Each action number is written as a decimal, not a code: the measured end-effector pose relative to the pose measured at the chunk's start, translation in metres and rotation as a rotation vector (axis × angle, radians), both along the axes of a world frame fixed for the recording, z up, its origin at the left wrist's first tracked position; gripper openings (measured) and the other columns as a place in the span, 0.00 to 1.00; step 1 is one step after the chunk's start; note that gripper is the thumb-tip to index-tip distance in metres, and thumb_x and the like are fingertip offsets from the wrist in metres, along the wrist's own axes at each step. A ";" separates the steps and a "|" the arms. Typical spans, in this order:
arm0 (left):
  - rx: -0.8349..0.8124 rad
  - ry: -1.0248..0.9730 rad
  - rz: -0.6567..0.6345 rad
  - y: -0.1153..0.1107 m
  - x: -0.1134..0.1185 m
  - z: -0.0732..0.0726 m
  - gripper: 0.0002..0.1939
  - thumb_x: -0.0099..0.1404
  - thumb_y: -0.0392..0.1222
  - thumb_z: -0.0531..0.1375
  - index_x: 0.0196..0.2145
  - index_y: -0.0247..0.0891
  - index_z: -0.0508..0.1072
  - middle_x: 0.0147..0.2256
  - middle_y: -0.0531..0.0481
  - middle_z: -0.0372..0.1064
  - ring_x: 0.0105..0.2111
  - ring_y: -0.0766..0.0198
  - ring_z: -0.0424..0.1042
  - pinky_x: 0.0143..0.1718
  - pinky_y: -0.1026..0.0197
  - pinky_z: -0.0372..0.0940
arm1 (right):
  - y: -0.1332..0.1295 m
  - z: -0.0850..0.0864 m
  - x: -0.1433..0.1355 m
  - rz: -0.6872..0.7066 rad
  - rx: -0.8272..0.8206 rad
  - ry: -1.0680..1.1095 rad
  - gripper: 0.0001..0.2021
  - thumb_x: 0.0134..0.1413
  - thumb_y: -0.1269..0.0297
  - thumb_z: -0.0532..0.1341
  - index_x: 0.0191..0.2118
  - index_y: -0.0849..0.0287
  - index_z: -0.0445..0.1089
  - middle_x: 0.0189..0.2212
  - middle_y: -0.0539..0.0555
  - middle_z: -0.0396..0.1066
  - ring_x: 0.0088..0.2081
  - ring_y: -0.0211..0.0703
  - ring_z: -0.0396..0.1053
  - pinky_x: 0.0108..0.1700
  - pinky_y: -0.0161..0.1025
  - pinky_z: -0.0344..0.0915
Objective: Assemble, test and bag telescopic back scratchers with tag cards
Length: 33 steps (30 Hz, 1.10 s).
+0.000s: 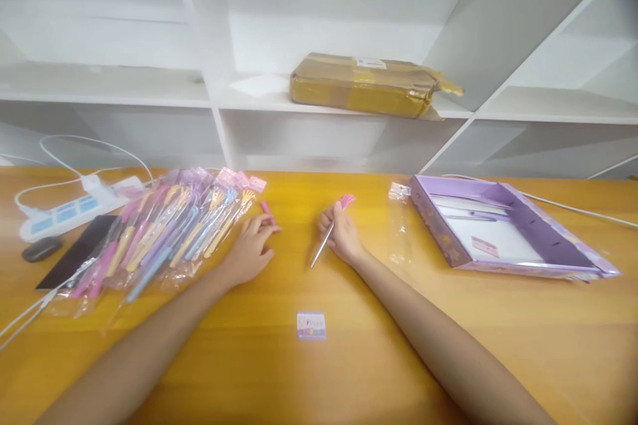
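My right hand [343,234] is closed around a metal rod with a pink hand-shaped head [347,200]; the silver end [319,252] points down and left. My left hand [253,246] rests on the table with its fingers apart, the fingertips beside a small pink tube [268,212]. Whether they touch it is hard to tell. Left of that hand lies a pile of hand-headed sticks in clear bags [164,232], pink, yellow, purple and blue. A small printed card [311,325] lies on the table between my forearms.
An open purple box [438,232] stands at the right, with a pink card inside. Beside it lies a clear empty bag [400,229]. At the left are a power strip [74,211], cables and a black mouse [42,249]. A taped parcel [359,86] sits on the white shelf [249,96].
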<state>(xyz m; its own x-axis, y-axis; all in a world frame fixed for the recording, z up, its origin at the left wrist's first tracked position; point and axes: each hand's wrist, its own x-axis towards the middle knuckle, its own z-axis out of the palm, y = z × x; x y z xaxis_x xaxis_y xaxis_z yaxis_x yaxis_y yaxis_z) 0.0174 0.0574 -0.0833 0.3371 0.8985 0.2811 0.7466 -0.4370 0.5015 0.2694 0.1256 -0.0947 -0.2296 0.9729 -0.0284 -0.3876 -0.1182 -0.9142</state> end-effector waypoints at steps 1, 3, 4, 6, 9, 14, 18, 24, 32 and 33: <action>0.015 0.045 -0.038 0.000 0.000 -0.001 0.25 0.63 0.27 0.55 0.55 0.43 0.74 0.62 0.41 0.61 0.65 0.45 0.61 0.69 0.37 0.60 | 0.000 -0.001 0.000 -0.001 0.013 -0.013 0.33 0.58 0.27 0.60 0.29 0.53 0.48 0.22 0.42 0.44 0.20 0.31 0.43 0.15 0.27 0.42; 0.036 0.094 -0.096 -0.001 0.000 -0.001 0.24 0.64 0.28 0.55 0.55 0.43 0.75 0.63 0.42 0.63 0.65 0.45 0.61 0.68 0.38 0.61 | 0.002 -0.002 0.002 0.004 0.029 -0.044 0.33 0.58 0.27 0.59 0.30 0.53 0.50 0.23 0.43 0.50 0.20 0.31 0.44 0.15 0.28 0.44; 0.042 0.104 -0.118 -0.002 0.000 -0.001 0.24 0.65 0.28 0.55 0.55 0.43 0.75 0.63 0.42 0.64 0.65 0.45 0.61 0.67 0.38 0.62 | 0.003 -0.003 0.004 0.009 0.034 -0.063 0.33 0.58 0.26 0.58 0.30 0.53 0.51 0.23 0.43 0.54 0.19 0.30 0.44 0.15 0.29 0.45; 0.047 0.109 -0.157 -0.004 0.000 0.001 0.24 0.65 0.28 0.55 0.56 0.43 0.74 0.64 0.42 0.65 0.66 0.45 0.61 0.67 0.38 0.62 | 0.007 -0.004 0.008 0.025 0.043 -0.103 0.32 0.57 0.25 0.57 0.33 0.53 0.55 0.24 0.45 0.61 0.18 0.30 0.46 0.16 0.30 0.47; 0.019 0.079 -0.182 -0.008 0.000 0.007 0.28 0.65 0.27 0.56 0.61 0.42 0.71 0.70 0.41 0.57 0.68 0.46 0.61 0.68 0.40 0.62 | 0.011 -0.004 0.014 0.058 0.059 -0.178 0.31 0.55 0.27 0.61 0.41 0.54 0.63 0.24 0.44 0.63 0.19 0.31 0.50 0.17 0.31 0.50; -0.040 0.014 -0.100 -0.014 0.002 0.010 0.36 0.65 0.28 0.55 0.70 0.43 0.59 0.74 0.40 0.49 0.72 0.45 0.57 0.68 0.42 0.64 | 0.017 -0.004 0.024 0.095 0.107 -0.356 0.34 0.49 0.43 0.72 0.56 0.58 0.69 0.27 0.44 0.64 0.24 0.33 0.58 0.26 0.33 0.59; -0.026 0.015 -0.119 -0.012 0.000 0.007 0.37 0.66 0.28 0.55 0.70 0.43 0.58 0.72 0.41 0.55 0.72 0.48 0.57 0.73 0.41 0.58 | 0.023 -0.005 0.032 -0.012 0.176 -0.572 0.32 0.54 0.47 0.70 0.59 0.60 0.69 0.29 0.46 0.66 0.27 0.36 0.60 0.31 0.36 0.61; -0.018 -0.058 -0.099 -0.009 -0.002 -0.002 0.34 0.65 0.29 0.55 0.68 0.40 0.62 0.68 0.39 0.60 0.70 0.49 0.60 0.73 0.41 0.57 | 0.025 -0.007 0.026 -0.201 0.299 -0.921 0.26 0.58 0.55 0.67 0.59 0.62 0.70 0.33 0.52 0.74 0.33 0.42 0.68 0.40 0.38 0.64; 0.096 -0.211 -0.080 -0.010 -0.023 0.047 0.22 0.59 0.31 0.59 0.50 0.41 0.76 0.51 0.46 0.78 0.48 0.56 0.79 0.51 0.54 0.77 | 0.002 -0.004 0.017 -0.272 0.493 -1.082 0.14 0.61 0.57 0.59 0.46 0.59 0.75 0.26 0.51 0.73 0.28 0.44 0.68 0.35 0.38 0.60; 0.124 -0.243 -0.047 -0.011 -0.038 0.065 0.17 0.60 0.32 0.58 0.47 0.41 0.76 0.46 0.47 0.80 0.43 0.58 0.80 0.47 0.56 0.77 | -0.001 -0.004 0.019 -0.305 0.503 -1.070 0.14 0.61 0.57 0.58 0.44 0.59 0.75 0.25 0.52 0.72 0.27 0.44 0.68 0.35 0.39 0.59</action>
